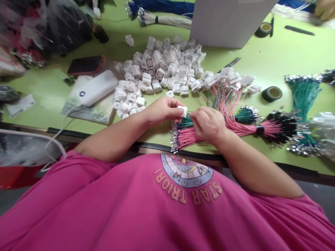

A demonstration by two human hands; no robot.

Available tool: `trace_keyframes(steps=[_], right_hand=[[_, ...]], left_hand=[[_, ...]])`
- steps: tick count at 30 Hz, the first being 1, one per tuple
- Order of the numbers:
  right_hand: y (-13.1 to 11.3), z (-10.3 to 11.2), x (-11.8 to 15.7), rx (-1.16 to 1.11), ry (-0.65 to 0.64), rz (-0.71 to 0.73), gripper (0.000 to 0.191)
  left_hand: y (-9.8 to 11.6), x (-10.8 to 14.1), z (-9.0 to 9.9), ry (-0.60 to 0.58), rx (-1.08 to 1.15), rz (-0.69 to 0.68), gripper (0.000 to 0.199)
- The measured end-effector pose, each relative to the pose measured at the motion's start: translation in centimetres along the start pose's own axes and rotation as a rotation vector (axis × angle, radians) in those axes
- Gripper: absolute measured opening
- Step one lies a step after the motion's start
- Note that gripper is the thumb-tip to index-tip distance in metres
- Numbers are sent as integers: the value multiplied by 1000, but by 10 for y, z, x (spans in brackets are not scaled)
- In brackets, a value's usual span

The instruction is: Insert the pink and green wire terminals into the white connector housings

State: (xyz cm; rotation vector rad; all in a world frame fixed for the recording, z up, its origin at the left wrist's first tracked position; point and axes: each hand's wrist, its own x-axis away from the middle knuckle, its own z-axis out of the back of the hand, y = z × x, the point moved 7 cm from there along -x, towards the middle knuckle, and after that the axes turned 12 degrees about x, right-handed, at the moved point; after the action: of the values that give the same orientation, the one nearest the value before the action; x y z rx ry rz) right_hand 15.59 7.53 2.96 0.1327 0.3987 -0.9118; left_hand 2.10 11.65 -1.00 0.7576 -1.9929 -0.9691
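Note:
My left hand (164, 111) pinches a small white plastic connector (182, 111) between thumb and fingers. Close on its right, my right hand (208, 123) is closed, its fingertips near the connector's right side; a wire end seems to be between them, but it is too small to make out. Beneath and beside the hands lies a bundle of pink wires (187, 138) with metal tips, and green wires (185, 121) show just above it. Behind the hands spreads a heap of white connectors (157, 57). Connectors joined to pink wires (227, 78) lie to its right.
A black tape roll (272, 94) lies right of the connectors, with green wire bundles (305, 97) farther right. A grey box (225, 22) stands behind. At left are a white power bank (98, 87), a phone (86, 65) and plastic bags (65, 26). Another person's hand (324, 9) shows at top right.

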Motion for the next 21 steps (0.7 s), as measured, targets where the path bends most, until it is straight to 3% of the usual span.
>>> trace_keyframes(steps=[4,7,13,18,21], right_hand=[[11,1,-2,-196,23,-171,22],[17,-4,-2,-312,-52,-277,20],[5,-8,-1,-159,-100,-120,32],[10,-3,-1,-271,-70,-225,26],[8,-3,-1,-268,-72,-212,28]], left_hand=[[5,-1,1,37,-12,-56,50],[8,-2,4,67,-65,-96,44],[5,0,-2,9,-92,-88,49],[8,0,2,52,-204,-143,45],[7,-1,4,56,-254,-166,44]])
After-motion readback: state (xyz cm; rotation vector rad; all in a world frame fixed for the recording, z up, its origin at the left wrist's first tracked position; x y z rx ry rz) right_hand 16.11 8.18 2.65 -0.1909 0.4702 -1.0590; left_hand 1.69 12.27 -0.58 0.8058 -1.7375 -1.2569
